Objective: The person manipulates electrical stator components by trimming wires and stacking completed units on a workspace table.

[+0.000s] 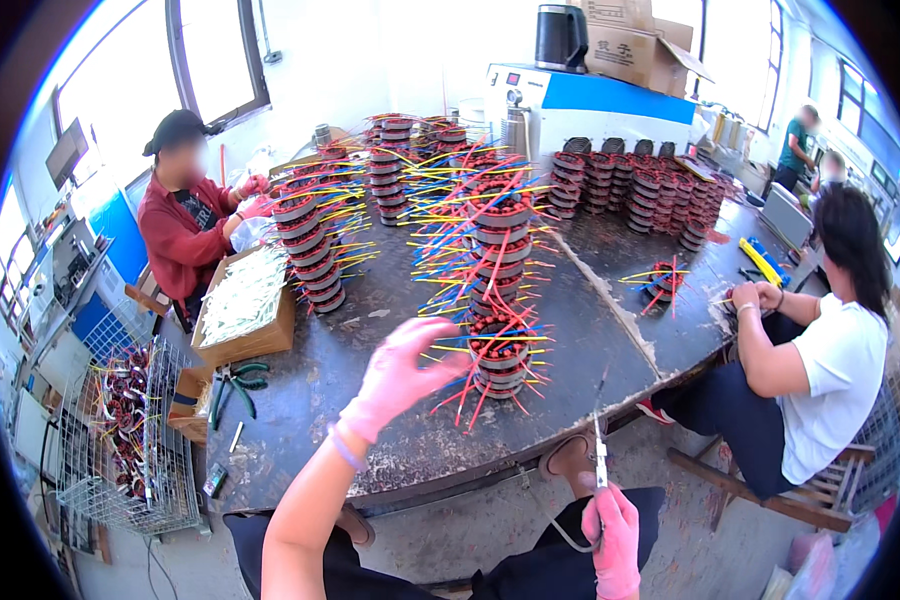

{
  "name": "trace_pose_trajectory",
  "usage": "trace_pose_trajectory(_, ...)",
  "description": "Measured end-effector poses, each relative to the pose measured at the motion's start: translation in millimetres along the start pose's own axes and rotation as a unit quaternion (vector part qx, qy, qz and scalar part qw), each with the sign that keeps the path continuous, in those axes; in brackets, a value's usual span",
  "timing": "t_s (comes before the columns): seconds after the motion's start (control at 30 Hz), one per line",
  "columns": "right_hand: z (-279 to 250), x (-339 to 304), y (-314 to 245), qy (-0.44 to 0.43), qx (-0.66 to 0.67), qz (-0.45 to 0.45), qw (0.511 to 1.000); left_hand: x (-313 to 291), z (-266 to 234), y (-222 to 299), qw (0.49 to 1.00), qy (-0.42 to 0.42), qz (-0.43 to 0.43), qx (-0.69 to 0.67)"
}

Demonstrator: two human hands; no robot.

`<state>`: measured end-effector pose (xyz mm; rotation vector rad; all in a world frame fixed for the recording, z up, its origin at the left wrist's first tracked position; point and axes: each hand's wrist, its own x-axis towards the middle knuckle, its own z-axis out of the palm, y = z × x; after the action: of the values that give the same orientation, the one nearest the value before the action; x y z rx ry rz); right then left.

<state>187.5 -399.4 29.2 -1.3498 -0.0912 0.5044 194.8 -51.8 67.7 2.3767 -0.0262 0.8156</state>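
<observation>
My left hand (405, 375), in a pink glove, reaches toward the front stack of wound motor stators (498, 262). Its fingers are apart and curve beside the lower coils; whether they touch the wires I cannot tell. Red, yellow and blue leads stick out all round this stack. My right hand (615, 530), also pink-gloved, is closed round a slim, pen-like white tool (600, 455) with a thin metal tip pointing up. A grey cord or hose (545, 512) runs beside that hand. The tool is held off the table's front edge, apart from the stators.
More stator stacks (310, 250) stand left and behind; dark ones (645, 200) fill the back right. A box of white sleeves (245, 300), green-handled pliers (235, 388) and a wire basket (125, 450) lie left. Co-workers sit left and right; a single stator (662, 283) lies near the right one.
</observation>
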Motion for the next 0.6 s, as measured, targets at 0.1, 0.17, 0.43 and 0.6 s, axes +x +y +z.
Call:
trace_pose_trajectory(0.1,4,-10,-3,-0.010,0.018,0.003,1.000,22,25,12,0.985,-0.095,-0.015,0.144)
trace_pose_trajectory(0.17,-1,-16,-3,-0.012,0.025,-0.007,1.000,45,38,8,0.973,-0.157,-0.058,0.157)
trace_pose_trajectory(0.43,-11,-35,-8,-0.008,0.015,-0.035,0.999,48,50,2,0.979,-0.153,-0.109,0.082)
trace_pose_trajectory(0.6,-7,-46,-11,-0.005,0.008,-0.043,0.999,21,8,50,0.983,-0.151,-0.073,0.074)
